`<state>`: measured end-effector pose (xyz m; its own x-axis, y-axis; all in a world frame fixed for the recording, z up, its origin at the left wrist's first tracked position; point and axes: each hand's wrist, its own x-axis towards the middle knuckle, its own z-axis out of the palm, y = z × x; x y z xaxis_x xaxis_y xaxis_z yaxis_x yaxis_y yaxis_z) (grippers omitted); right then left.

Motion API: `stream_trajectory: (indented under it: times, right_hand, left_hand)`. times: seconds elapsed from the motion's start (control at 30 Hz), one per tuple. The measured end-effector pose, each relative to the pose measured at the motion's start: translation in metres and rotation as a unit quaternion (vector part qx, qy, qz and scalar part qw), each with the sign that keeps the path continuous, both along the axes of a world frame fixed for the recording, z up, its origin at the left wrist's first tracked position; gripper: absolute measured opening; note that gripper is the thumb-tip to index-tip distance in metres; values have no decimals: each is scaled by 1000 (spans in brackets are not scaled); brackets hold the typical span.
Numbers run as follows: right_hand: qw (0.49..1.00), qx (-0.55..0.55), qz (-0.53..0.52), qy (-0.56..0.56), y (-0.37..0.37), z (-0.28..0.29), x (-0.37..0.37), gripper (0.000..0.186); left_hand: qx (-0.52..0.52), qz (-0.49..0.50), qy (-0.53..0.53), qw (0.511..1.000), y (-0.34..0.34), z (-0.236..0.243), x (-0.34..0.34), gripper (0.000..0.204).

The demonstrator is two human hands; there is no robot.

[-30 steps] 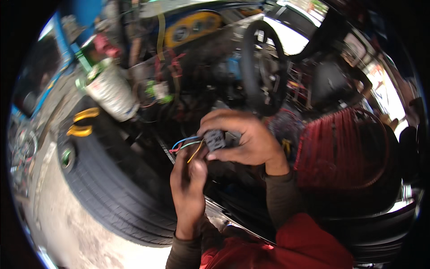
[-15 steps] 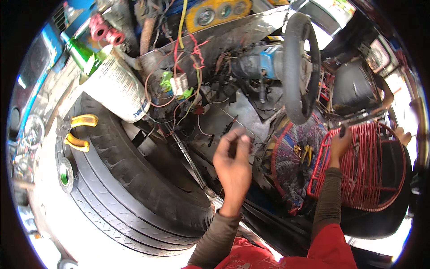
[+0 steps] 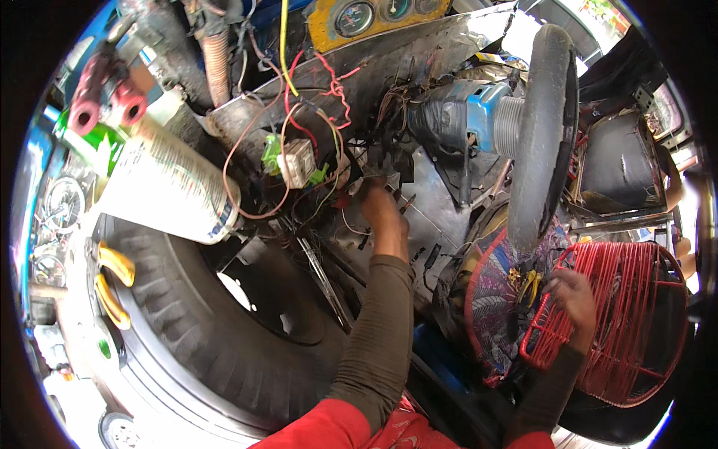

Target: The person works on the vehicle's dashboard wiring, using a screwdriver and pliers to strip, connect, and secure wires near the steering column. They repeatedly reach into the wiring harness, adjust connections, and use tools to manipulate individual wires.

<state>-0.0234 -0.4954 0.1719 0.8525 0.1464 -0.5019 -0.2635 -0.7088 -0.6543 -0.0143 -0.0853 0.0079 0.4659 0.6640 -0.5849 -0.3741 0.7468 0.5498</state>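
Under the dashboard, my left hand (image 3: 384, 215) reaches in among the loose wires; its fingers are in shade and partly hidden, so what they touch does not show. Next to it a pale boxy connector (image 3: 298, 163) hangs on the wires, with a bright green piece (image 3: 272, 155) beside it. My right hand (image 3: 574, 303) hovers by the front edge of a seat wound with red cord (image 3: 613, 322), its fingers loosely bent and slightly blurred, with nothing visible in them. Yellow-handled pliers (image 3: 530, 287) lie close to it on a patterned cushion (image 3: 490, 299).
A black steering wheel (image 3: 542, 142) stands above the cushion. On the left, a big tyre (image 3: 172, 314) carries a white tub (image 3: 168, 179), a tool with two yellow handles (image 3: 114, 288) and a tape roll (image 3: 105, 344). Yellow-framed gauges (image 3: 355, 19) sit on top. Part of another person (image 3: 682, 247) shows far right.
My left hand has gone forward and down into the wires from in front of the floor panel. My right hand has dropped lower along the red seat. The view has shifted.
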Motion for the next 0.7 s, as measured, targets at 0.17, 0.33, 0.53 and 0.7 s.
stream_trajectory:
  times: [0.17,0.33,0.53,0.7]
  right_hand:
    - [956,173,234,35,145,-82,-39,40]
    - [921,175,99,-332,295,-148,-1,53]
    - [890,51,11,-452,374,-146,35,50]
    - [857,354,-89,-364,369,-155,43,33]
  left_hand:
    - [73,-88,-106,988,42,-9,21,30]
    - [142,-77,-2,987,69,-2,19,37]
    - [97,-45,-53,993,82,26,23,46]
    - [32,19,-104,994,73,49,14,46]
